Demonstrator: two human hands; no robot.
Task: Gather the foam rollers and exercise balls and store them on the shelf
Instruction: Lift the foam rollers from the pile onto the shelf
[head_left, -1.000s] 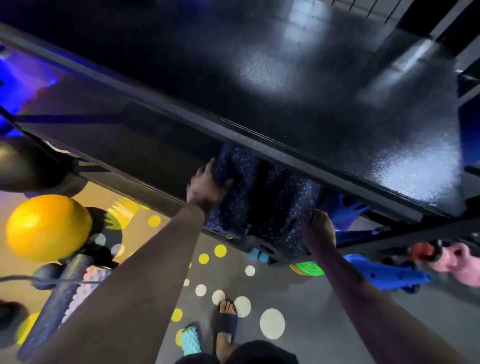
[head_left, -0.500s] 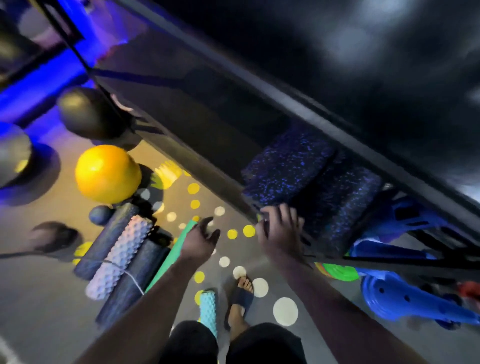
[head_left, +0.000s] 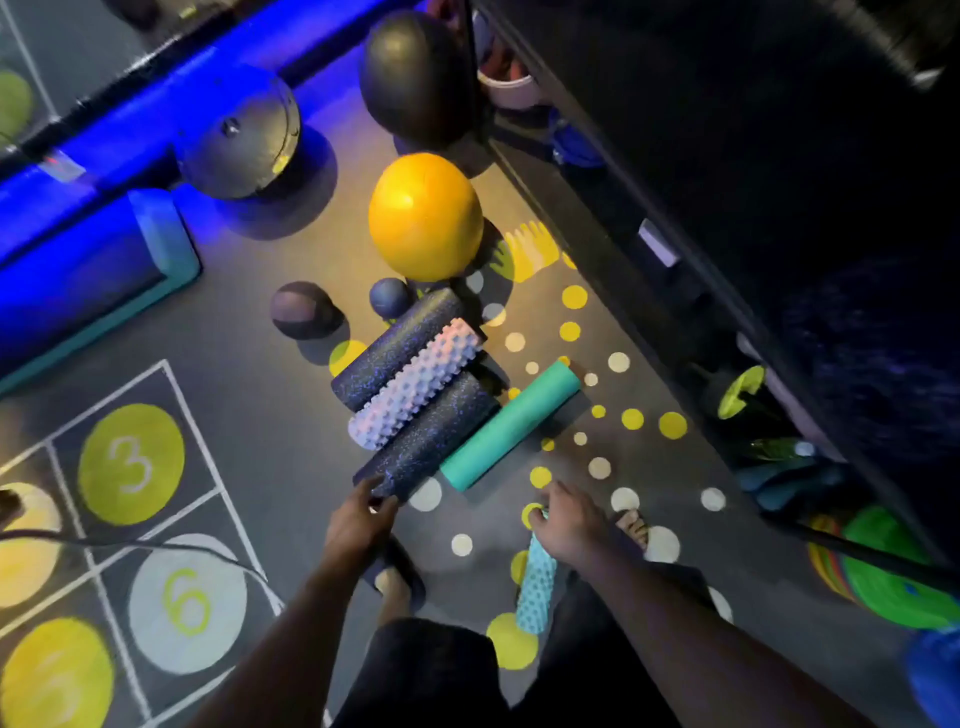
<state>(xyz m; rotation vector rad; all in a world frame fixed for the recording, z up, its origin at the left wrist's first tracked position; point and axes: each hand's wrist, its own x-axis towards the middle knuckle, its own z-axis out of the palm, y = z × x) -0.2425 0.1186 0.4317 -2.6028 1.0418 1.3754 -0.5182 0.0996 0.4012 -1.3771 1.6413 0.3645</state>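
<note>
on the floor (head_left: 260, 415), the dark speckled foam roller (head_left: 431, 431) runs lengthwise away from the left hand (head_left: 358, 514), loosely curled and empty at its near end; the right hand (head_left: 566, 519) is farther off, grip unclear.

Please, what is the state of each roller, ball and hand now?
left hand: touches near end of nearer speckled roller, grip unclear.
right hand: fingers curled over end of small teal roller.
nearer speckled roller: lying on floor, against white knobbed roller.
smooth teal roller: lying on floor, untouched.
yellow ball: resting on floor, untouched.
</note>
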